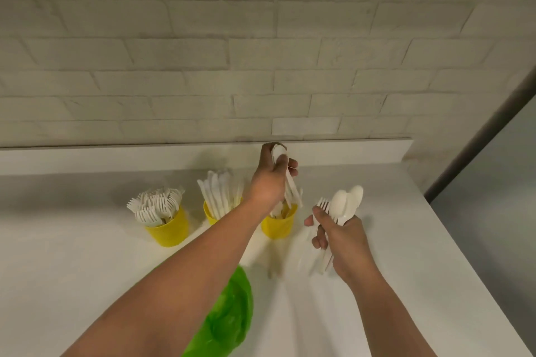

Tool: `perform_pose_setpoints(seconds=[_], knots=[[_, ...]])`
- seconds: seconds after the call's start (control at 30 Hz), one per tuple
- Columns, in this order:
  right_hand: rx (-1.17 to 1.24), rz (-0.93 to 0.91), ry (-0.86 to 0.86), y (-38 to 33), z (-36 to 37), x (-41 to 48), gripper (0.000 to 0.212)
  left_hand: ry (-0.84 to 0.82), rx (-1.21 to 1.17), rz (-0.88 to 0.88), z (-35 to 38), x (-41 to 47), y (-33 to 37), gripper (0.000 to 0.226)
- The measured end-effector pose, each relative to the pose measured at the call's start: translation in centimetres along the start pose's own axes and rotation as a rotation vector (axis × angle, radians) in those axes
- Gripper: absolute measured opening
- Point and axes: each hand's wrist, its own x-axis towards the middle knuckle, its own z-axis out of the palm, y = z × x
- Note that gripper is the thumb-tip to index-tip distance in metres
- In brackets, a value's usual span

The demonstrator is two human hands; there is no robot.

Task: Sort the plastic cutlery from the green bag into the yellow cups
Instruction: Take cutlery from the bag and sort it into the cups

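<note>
Forks [153,206]: white plastic, nine-o'clock cup [169,230].
Knives [220,191]: white, middle cup [210,214].
Left grip [269,180]: curled round spoons [293,191] over three-o'clock cup [278,226].
Right grip [342,238]: clutching mixed bundle [345,203].

Nothing here can be read: no words, labels, brand marks or numbers show on anything in view
</note>
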Motion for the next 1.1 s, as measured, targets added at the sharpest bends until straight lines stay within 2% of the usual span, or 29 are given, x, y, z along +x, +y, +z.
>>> perform_pose_setpoints(seconds=[0.07,0.27,0.4,0.53,0.67,0.83,1.0,1.1], knots=[[-0.010,-0.003,0.016,0.3,-0.3,0.1,0.016,-0.048,0.119,0.047,0.0,0.2,-0.7,0.023],[0.019,-0.015,0.060,0.7,-1.1,0.8,0.013,-0.142,0.445,0.213,-0.3,0.4,-1.7,0.018],[0.034,-0.020,0.052,0.8,-0.8,0.9,0.013,-0.008,0.400,0.290,-0.7,0.4,-1.2,0.022],[0.029,-0.010,0.044,1.1,-0.2,0.9,0.013,-0.068,0.418,0.305,-1.0,0.1,-2.0,0.031],[0.004,-0.004,0.018,0.8,0.5,0.6,0.015,-0.180,0.621,0.336,-1.2,0.3,-3.0,0.026],[0.012,0.000,-0.009,-0.1,0.5,0.4,0.016,-0.276,0.857,0.405,-1.3,0.7,-3.0,0.036],[0.089,0.006,-0.099,-0.9,0.6,-0.1,0.021,-0.218,1.175,0.587,-2.0,1.3,-4.0,0.023],[0.181,0.029,-0.138,-1.2,0.9,-0.5,0.014,-0.189,1.235,0.637,-2.4,0.2,-4.0,0.054]])
